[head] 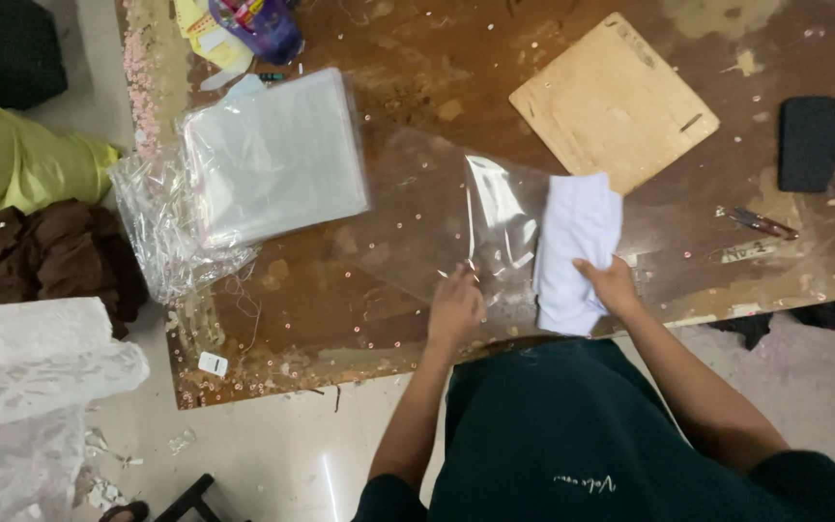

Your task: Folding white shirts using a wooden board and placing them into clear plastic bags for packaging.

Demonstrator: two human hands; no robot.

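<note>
A person in a dark green top stands at the bottom of the frame and leans over a worn brown table (359,319). The table is dotted with tiny shiny bits.

The left hand (454,311) is in the middle of the frame, low down. It lies flat with the fingers spread on a clear plastic bag (437,217). The bag lies flat on the table and reaches up and to the left from the hand. The hand presses on the near edge of the bag; it is hard to see if the fingers pinch the plastic or just rest on it.

The right hand (611,283) is just to the right of it. Its fingers and thumb are closed on a folded white cloth (577,246). The cloth stands up from the hand toward the middle of the frame, and its left edge is at the open end of the bag.

In the upper left of the frame lies a stack of clear bags (277,155) on crinkled plastic wrap (161,237). A purple cup (263,27) is at the top edge. A flat wooden board (613,101) lies in the upper right, with a black case (808,143) far right and a pen (763,224) below that.

On the floor at the left are green cloth (21,162), brown cloth (45,253) and white lace (36,382).
</note>
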